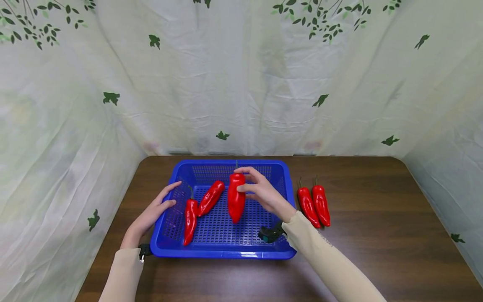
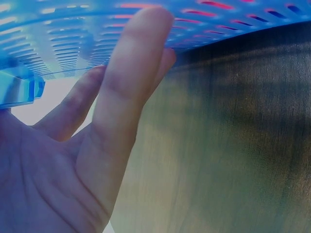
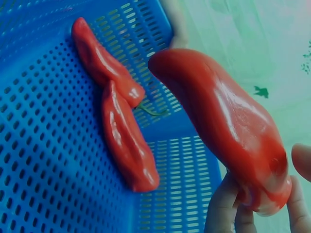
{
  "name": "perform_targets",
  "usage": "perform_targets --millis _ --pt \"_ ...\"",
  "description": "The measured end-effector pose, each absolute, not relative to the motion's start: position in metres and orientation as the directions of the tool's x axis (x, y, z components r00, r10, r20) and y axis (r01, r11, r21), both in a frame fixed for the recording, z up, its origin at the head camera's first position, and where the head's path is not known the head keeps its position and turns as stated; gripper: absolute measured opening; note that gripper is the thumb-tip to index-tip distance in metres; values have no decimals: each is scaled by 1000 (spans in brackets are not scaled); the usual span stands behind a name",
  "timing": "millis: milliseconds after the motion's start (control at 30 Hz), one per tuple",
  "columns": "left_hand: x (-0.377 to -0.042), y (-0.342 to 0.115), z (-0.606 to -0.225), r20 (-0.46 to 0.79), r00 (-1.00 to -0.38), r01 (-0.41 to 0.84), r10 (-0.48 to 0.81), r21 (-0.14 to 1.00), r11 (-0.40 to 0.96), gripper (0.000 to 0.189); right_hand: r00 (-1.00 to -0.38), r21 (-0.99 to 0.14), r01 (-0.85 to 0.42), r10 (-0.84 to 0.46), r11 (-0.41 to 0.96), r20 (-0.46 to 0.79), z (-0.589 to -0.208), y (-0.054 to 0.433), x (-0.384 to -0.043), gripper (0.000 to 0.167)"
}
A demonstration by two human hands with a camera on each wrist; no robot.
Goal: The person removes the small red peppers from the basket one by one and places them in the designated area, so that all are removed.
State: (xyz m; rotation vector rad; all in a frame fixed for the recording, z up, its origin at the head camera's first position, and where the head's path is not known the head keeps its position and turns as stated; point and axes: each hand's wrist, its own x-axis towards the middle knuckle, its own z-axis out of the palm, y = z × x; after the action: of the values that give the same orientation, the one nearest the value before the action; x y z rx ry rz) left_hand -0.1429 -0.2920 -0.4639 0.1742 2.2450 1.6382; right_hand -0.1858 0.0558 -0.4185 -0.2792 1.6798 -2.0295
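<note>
My right hand (image 1: 260, 191) holds a long red pepper (image 1: 235, 205) by its stem end, thumb and fingers around it, with the tip pointing down over the blue basket (image 1: 249, 254). The right wrist view shows this held pepper (image 3: 228, 116) large and glossy. In the basket lie a left pepper (image 1: 190, 220) and a slanted pepper (image 1: 211, 198), touching or nearly so. On the basket's left rim rests my left hand (image 1: 149, 216), fingers spread and fairly straight. In the left wrist view, a finger (image 2: 131, 73) lies before the slotted wall.
Two more red peppers (image 1: 320, 205) lie side by side on the brown wooden table (image 1: 377, 235), just right of the basket. A pale leaf-printed curtain (image 1: 241, 84) surrounds the table at the back and sides.
</note>
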Motion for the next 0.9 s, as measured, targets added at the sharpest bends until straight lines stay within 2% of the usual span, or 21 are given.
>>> perform_targets --millis 667,900 --pt "-144 -293 -465 -207 -931 -104 301 940 325 57 -899 -976 184 -420 -116 -120 -410 83 -183 49" --pt "-143 -292 -465 -207 -931 -104 301 939 327 57 -893 -977 176 -437 -122 -106 -412 95 -182 52"
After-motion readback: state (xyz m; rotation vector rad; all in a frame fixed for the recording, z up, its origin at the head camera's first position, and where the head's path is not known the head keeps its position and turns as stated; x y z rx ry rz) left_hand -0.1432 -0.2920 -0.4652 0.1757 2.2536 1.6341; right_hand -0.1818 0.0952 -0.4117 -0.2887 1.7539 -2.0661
